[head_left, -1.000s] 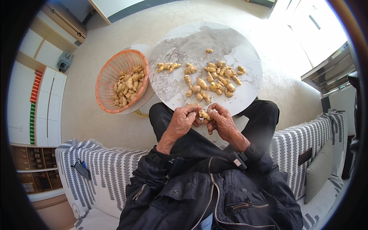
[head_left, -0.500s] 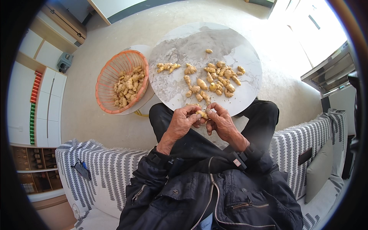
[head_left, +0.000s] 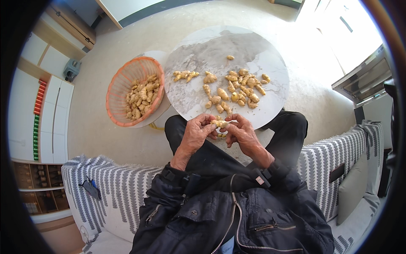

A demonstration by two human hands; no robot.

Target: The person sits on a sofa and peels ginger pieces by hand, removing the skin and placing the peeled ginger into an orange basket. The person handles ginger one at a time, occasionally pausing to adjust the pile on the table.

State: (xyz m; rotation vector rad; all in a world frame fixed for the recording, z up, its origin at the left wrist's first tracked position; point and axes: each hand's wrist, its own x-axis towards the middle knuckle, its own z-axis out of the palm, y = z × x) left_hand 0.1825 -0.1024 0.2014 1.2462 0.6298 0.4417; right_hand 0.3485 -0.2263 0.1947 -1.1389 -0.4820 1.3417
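A small knobbly piece of ginger (head_left: 219, 123) is held between my two hands, at the near edge of the round marble-patterned table (head_left: 186, 95). My left hand (head_left: 197, 134) pinches its left end with thumb and fingers. The other end is gripped by my right hand (head_left: 243, 134), its thumb lying along the piece. Just beyond my fingers, loose ginger (head_left: 223, 93) lies spread on the tabletop, with a denser heap of ginger (head_left: 245, 86) to the right. A branched ginger root (head_left: 185, 75) rests apart at the left.
An orange plastic basket (head_left: 111, 103) partly filled with ginger stands left of the table, on a pale round surface. My knees flank the table's near edge. Behind me is a sofa with a grey-and-white patterned cover (head_left: 114, 178); a grey stool (head_left: 72, 68) stands far left.
The ginger in my hands has been turned and now lies more level, with more of it showing. My left hand has shifted slightly left, and my fingers have moved a little apart.
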